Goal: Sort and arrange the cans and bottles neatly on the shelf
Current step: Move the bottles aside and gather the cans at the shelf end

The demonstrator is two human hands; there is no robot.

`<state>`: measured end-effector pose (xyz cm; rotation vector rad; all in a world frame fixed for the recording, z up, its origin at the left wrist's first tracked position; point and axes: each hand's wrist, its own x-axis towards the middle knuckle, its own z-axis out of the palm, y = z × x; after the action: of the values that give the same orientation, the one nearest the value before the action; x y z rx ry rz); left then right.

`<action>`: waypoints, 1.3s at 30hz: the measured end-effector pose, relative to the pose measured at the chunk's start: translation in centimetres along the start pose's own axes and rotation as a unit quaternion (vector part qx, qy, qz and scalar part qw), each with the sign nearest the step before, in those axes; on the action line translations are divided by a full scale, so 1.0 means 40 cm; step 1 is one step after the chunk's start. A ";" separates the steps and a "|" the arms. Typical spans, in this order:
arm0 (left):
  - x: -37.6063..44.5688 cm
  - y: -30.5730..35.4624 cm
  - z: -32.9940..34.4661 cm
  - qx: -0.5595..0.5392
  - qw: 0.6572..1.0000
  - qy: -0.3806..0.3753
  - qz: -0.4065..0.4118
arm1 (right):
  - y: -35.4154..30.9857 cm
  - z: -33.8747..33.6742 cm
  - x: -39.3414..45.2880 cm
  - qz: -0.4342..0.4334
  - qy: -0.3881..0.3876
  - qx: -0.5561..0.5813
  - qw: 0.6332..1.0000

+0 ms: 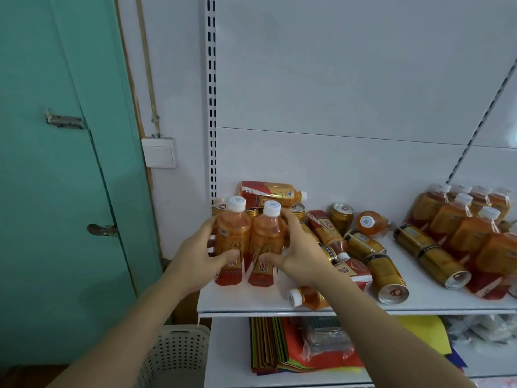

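Your left hand and right hand each clasp one of two upright bottles of orange drink, white-capped, at the white shelf's front left corner. Label writing is unreadable. Five gold cans lie toppled mid-shelf; seven or so bottles stand grouped at right.

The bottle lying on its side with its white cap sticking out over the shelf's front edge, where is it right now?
In the head view, that orange bottle lies at the white shelf's front edge, just under the right forearm, left of a fallen gold can.
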<state>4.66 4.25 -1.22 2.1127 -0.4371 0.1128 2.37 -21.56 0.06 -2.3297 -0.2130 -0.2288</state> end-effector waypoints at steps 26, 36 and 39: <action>-0.066 0.632 0.559 -0.112 0.952 -0.155 0.239 | 0.172 -0.643 -0.669 0.050 0.241 -0.029 0.969; -0.114 0.865 0.945 -0.108 0.937 -0.223 0.247 | 0.413 -0.892 -0.938 0.129 0.279 -0.031 0.951; -0.090 0.920 1.045 -0.104 0.932 -0.243 0.249 | 0.491 -0.946 -0.971 0.149 0.297 -0.037 0.942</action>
<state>-15.34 -47.59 4.14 1.7640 -1.2243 -0.1669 -34.74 -65.58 3.62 -2.2137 0.4503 -0.7749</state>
